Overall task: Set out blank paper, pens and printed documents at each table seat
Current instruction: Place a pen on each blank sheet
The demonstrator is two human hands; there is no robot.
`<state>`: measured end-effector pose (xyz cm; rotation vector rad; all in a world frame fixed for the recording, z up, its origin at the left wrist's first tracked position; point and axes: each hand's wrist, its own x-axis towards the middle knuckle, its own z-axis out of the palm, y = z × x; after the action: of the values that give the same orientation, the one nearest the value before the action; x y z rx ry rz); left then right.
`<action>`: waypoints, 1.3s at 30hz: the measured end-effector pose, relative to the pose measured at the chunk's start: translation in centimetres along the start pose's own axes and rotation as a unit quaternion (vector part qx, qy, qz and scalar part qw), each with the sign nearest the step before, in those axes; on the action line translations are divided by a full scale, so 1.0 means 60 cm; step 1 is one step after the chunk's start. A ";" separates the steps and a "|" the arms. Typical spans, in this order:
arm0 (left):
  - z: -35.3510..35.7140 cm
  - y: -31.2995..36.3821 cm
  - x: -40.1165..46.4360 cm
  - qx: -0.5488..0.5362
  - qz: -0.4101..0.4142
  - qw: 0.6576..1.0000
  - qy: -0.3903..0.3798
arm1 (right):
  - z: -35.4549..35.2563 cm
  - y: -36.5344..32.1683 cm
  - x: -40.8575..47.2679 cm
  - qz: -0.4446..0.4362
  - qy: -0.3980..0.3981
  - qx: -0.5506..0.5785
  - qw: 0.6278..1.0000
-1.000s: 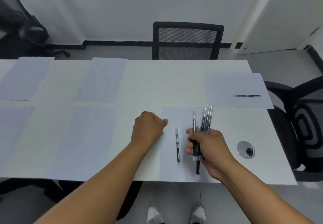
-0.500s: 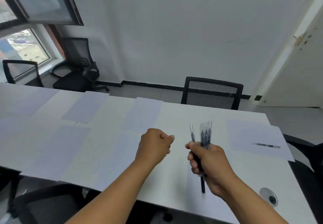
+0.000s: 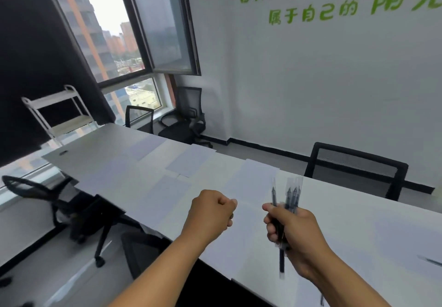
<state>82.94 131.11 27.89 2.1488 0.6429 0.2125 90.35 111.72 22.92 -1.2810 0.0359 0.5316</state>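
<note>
My right hand [image 3: 290,229] grips a bunch of several black pens [image 3: 290,193], tips up, above the near edge of the long white table [image 3: 100,150]. My left hand [image 3: 211,212] is curled into a fist beside it and holds nothing. Several blank sheets [image 3: 191,160] lie in two rows along the table. One sheet [image 3: 251,182] lies just beyond my hands. Another pen [image 3: 430,260] lies on the table at the far right edge of the view.
A black mesh chair [image 3: 356,170] stands at the table's far side. Another chair [image 3: 35,191] sits at the near left, and two more [image 3: 189,120] by the window. A white trolley shelf [image 3: 57,113] stands at the table's left end.
The view has swung left and up, away from the seat where a pen lies on its sheet. My hands have risen off the table; the right still holds the pens.
</note>
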 end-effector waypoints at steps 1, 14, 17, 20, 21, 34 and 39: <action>-0.016 -0.004 -0.007 -0.003 -0.001 1.000 0.007 | 0.014 -0.001 -0.005 -0.005 -0.009 -0.008 1.000; -0.253 -0.123 -0.026 -0.060 -0.025 0.995 0.080 | 0.281 0.035 -0.022 -0.051 -0.083 -0.075 0.992; -0.303 -0.161 -0.007 -0.058 -0.022 0.996 0.068 | 0.349 0.055 -0.020 -0.060 -0.074 -0.078 0.992; -0.352 -0.195 0.023 -0.043 -0.006 0.998 0.051 | 0.414 0.078 -0.021 -0.064 -0.061 -0.081 0.993; -0.369 -0.211 0.040 -0.042 0.003 0.998 0.039 | 0.440 0.087 -0.019 -0.069 -0.050 -0.080 0.993; -0.327 -0.202 0.165 -0.121 0.084 0.982 -0.119 | 0.456 0.085 -0.010 -0.068 0.047 -0.091 0.992; -0.261 -0.167 0.221 -0.132 0.094 0.972 -0.170 | 0.412 0.084 0.043 -0.062 0.071 -0.080 0.992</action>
<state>84.77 153.85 28.67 1.9251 0.2004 0.0242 84.12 136.23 25.07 -1.4664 0.0329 0.3410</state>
